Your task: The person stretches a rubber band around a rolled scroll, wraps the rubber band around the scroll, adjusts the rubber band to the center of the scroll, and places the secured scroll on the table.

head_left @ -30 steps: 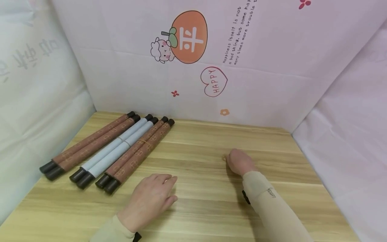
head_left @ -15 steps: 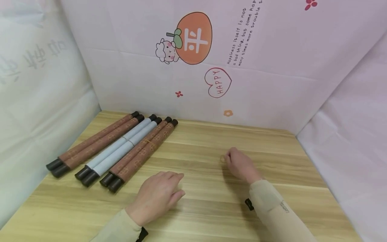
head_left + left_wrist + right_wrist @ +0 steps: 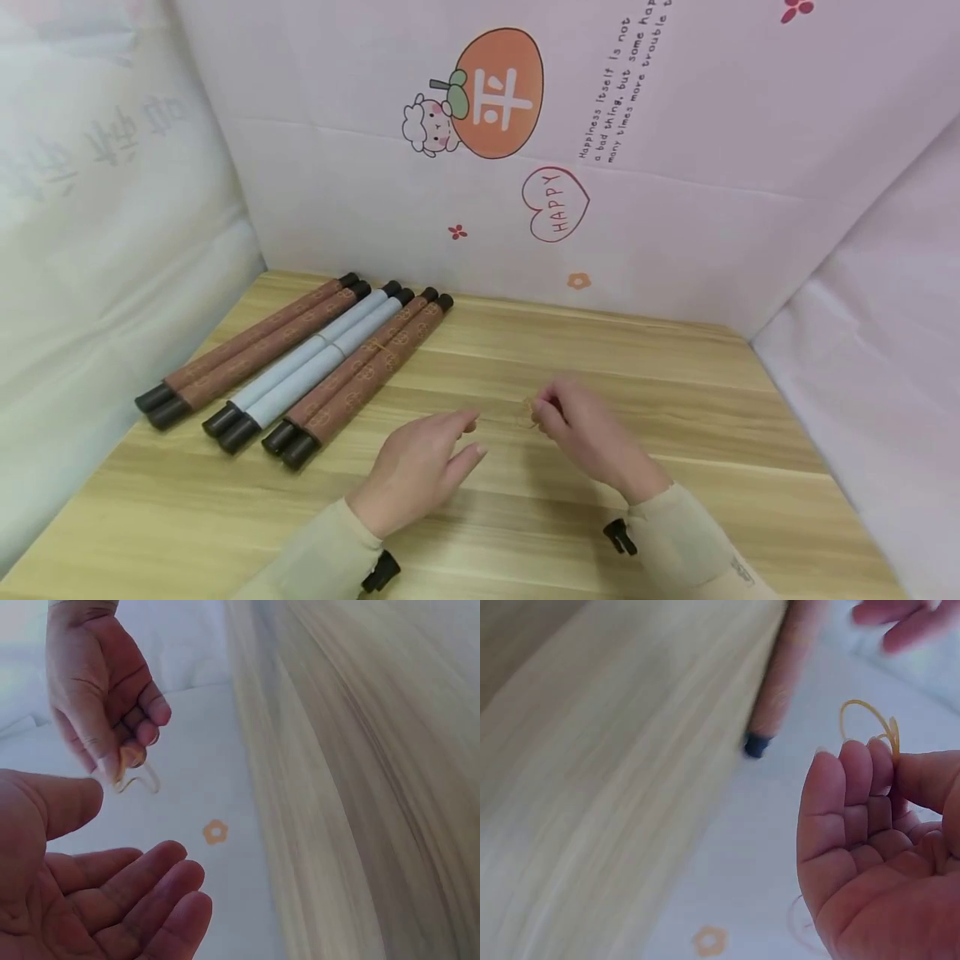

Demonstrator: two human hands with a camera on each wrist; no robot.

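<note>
My right hand (image 3: 592, 433) pinches a thin yellowish rubber band (image 3: 895, 739) between thumb and fingertips, above the table. Its loops stick out past the fingertips in the right wrist view. To its left, my left hand (image 3: 416, 467) has its fingers loosely extended and its thumb apart, holding nothing. In the left wrist view the fingers of both hands point towards each other, with a gap between. Nearest the left hand lies a pair of brown patterned scroll-like rolls (image 3: 378, 371) with black end caps, a band round their middle.
Left of that pair lie a light blue pair of rolls (image 3: 302, 382), also banded, and another brown pair (image 3: 273, 346) without a visible band. All rest slanted on the wooden table (image 3: 660, 358). White printed cloth (image 3: 360, 200) walls the back and both sides.
My right hand has turned and drawn back left towards the left hand, bringing the rubber band along. The left hand has shifted slightly right. The camera view has shifted a little; the rolls lie as before.
</note>
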